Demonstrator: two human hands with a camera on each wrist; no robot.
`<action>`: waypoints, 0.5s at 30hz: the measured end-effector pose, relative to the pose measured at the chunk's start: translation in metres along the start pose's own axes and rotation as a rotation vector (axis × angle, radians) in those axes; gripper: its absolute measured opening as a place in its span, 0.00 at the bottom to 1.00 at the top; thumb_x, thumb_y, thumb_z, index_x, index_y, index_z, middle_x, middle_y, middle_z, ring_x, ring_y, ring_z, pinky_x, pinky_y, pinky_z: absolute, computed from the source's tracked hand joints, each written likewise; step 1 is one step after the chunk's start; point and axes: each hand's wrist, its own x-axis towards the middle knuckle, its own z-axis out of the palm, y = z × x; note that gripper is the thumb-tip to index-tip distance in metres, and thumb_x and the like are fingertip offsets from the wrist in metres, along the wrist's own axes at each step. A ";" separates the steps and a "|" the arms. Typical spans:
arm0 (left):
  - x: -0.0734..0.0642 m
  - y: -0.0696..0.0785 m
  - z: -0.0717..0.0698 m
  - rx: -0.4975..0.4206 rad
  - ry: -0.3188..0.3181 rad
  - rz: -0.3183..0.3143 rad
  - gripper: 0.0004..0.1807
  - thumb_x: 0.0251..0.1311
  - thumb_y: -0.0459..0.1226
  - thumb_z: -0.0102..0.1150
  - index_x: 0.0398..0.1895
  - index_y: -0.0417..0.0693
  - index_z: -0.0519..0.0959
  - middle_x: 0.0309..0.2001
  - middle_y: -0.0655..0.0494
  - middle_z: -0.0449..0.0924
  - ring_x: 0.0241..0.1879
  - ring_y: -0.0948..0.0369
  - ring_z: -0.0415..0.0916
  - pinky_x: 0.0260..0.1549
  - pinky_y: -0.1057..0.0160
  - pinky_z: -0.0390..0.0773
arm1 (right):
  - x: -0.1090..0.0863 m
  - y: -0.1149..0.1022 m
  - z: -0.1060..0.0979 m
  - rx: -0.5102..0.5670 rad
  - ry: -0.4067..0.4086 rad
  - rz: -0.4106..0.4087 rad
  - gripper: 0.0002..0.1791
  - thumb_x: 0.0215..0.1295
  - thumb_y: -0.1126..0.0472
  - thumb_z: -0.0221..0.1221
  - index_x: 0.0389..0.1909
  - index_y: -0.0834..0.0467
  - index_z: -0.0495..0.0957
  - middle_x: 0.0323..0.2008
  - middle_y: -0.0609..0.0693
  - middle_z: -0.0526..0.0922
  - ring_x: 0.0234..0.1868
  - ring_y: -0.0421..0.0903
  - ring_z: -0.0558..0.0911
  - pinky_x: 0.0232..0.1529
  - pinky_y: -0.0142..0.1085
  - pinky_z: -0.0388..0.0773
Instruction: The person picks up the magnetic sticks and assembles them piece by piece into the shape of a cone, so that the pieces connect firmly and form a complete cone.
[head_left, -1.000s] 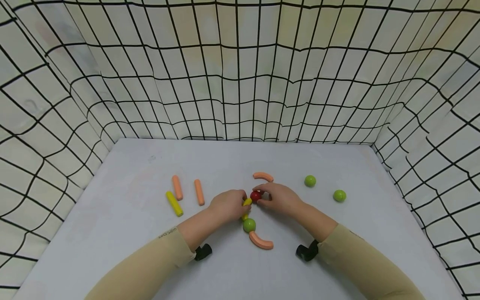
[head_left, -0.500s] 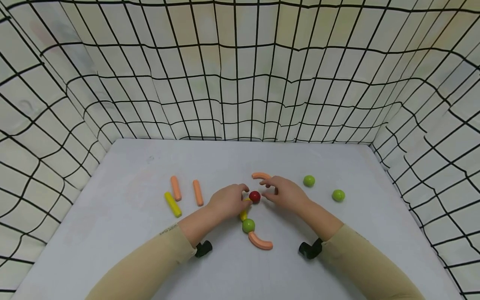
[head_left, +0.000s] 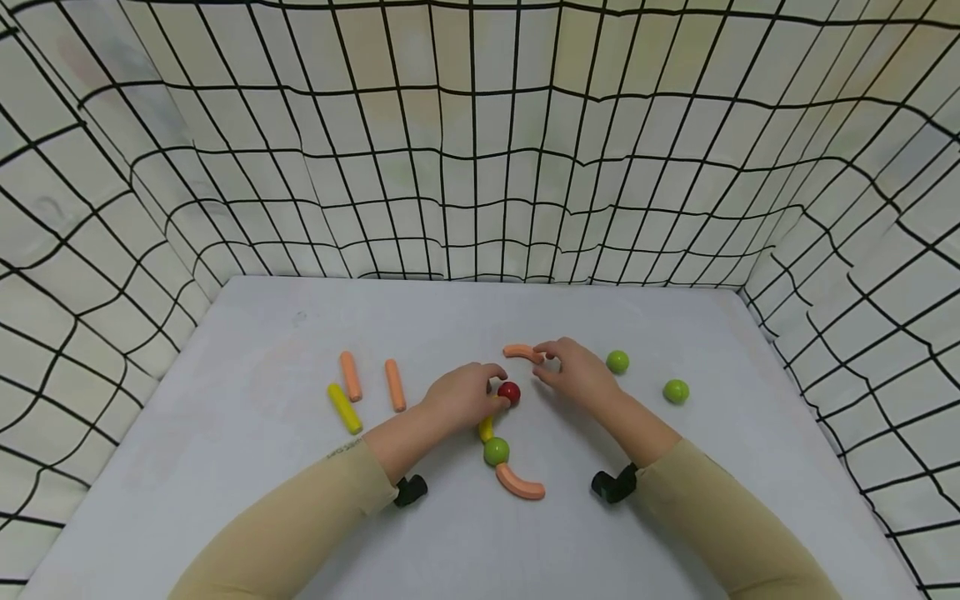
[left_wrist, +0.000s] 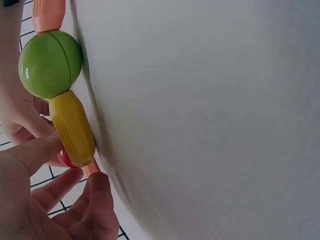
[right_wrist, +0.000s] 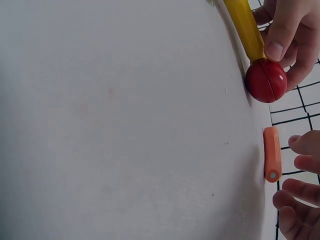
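My left hand (head_left: 462, 395) holds the red ball (head_left: 509, 393) between thumb and fingers, at the end of a yellow stick (head_left: 486, 430) that it partly covers. A green ball (head_left: 497, 452) touches the stick's other end, followed by a curved orange piece (head_left: 520, 483); in the left wrist view the green ball (left_wrist: 50, 64) and yellow stick (left_wrist: 73, 129) meet end to end. My right hand (head_left: 582, 372) has its fingers spread beside another curved orange piece (head_left: 519, 351). In the right wrist view, a gap shows between its fingers and that orange piece (right_wrist: 272, 154).
Left of my hands lie two straight orange sticks (head_left: 350, 376) (head_left: 394, 385) and a loose yellow stick (head_left: 344, 408). Two green balls (head_left: 618, 362) (head_left: 676, 392) rest to the right. Black netting (head_left: 480, 179) over white walls borders the white table (head_left: 315, 533).
My right hand has let go of the red ball and moved up to the far curved orange piece. My left hand's fingers have shifted from the yellow stick toward the red ball.
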 end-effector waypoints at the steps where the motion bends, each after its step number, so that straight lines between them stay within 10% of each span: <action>1: 0.000 0.000 0.000 -0.004 -0.003 0.004 0.23 0.62 0.46 0.66 0.60 0.52 0.78 0.45 0.52 0.82 0.39 0.60 0.77 0.34 0.61 0.77 | 0.002 0.000 0.000 0.000 0.001 0.008 0.21 0.67 0.51 0.64 0.59 0.50 0.79 0.49 0.52 0.80 0.42 0.48 0.78 0.41 0.41 0.78; 15: 0.006 0.001 0.004 -0.006 -0.029 0.028 0.23 0.62 0.44 0.66 0.61 0.54 0.78 0.42 0.55 0.81 0.35 0.61 0.74 0.30 0.64 0.74 | 0.026 -0.003 0.010 -0.055 -0.021 0.030 0.24 0.68 0.50 0.63 0.62 0.54 0.78 0.50 0.55 0.80 0.47 0.49 0.78 0.51 0.45 0.77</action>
